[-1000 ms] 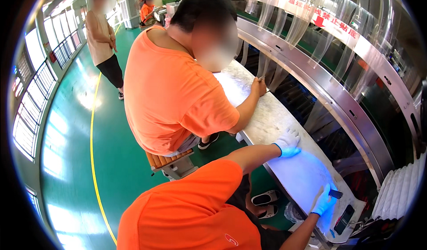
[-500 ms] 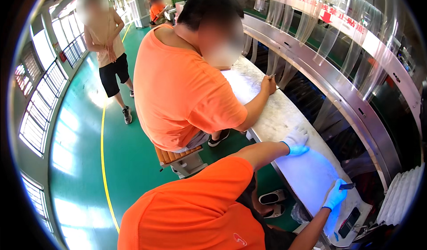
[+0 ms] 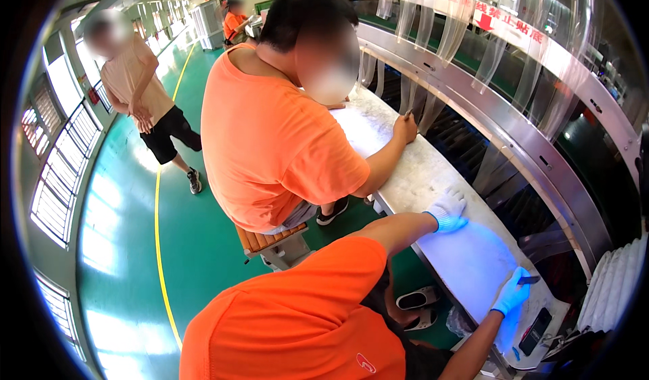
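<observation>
Though small, red lettering (image 3: 509,26); left hand (image 3: 447,212) flat, right hand (image 3: 511,293) around perhaps a dark tool (image 3: 529,280).

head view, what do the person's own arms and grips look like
The left arm has a short orange sleeve and a bare forearm. The left grip wears a white glove with a bluish cuff. The right arm's sleeve is out of sight; the right grip wears a glove that looks pale blue under blue light.

The floor (image 3: 186,265) looks smooth and shiny. The gloves (image 3: 445,212) are cloth, the rail (image 3: 507,126) metal, the strips (image 3: 492,59) clear plastic.
</observation>
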A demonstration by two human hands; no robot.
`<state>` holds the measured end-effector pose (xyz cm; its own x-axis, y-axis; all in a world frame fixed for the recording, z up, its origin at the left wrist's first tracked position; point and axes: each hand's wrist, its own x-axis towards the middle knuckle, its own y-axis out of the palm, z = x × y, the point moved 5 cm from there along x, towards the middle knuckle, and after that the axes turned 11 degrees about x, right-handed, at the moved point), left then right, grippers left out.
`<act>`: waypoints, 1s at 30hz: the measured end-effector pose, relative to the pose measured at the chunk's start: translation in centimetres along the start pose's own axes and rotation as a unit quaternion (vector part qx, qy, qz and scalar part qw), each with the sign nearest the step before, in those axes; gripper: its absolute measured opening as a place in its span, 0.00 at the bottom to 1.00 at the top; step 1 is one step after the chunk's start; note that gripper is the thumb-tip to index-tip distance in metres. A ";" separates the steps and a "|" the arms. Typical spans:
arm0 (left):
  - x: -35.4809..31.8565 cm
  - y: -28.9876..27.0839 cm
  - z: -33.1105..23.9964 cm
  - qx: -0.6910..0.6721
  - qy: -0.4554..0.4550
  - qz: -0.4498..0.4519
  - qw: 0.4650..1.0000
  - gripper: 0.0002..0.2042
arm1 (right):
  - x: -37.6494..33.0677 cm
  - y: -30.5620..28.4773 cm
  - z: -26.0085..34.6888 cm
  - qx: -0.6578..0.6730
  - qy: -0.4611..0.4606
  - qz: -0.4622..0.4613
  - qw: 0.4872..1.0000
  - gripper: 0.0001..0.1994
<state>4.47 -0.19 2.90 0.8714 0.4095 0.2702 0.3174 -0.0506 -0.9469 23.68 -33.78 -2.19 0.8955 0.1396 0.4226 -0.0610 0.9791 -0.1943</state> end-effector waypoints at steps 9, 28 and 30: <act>-0.3 -0.6 -0.3 0.023 -0.007 -0.002 1.000 0.24 | -0.5 -0.1 0.0 0.016 -0.081 -0.015 0.996 0.15; -1.0 0.5 -0.6 0.086 0.049 -0.288 0.952 0.18 | -0.3 0.9 -0.9 0.021 -0.111 -0.001 0.994 0.10; -0.8 0.4 -0.4 0.057 0.005 -0.207 0.977 0.18 | -0.1 0.4 -0.9 -0.030 -0.142 0.019 0.989 0.10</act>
<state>4.07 -0.88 2.41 0.6811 0.3643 0.6351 0.5998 0.2198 -0.7693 23.94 -33.54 -3.17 0.7325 0.2206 0.6440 -0.0584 0.9629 -0.2635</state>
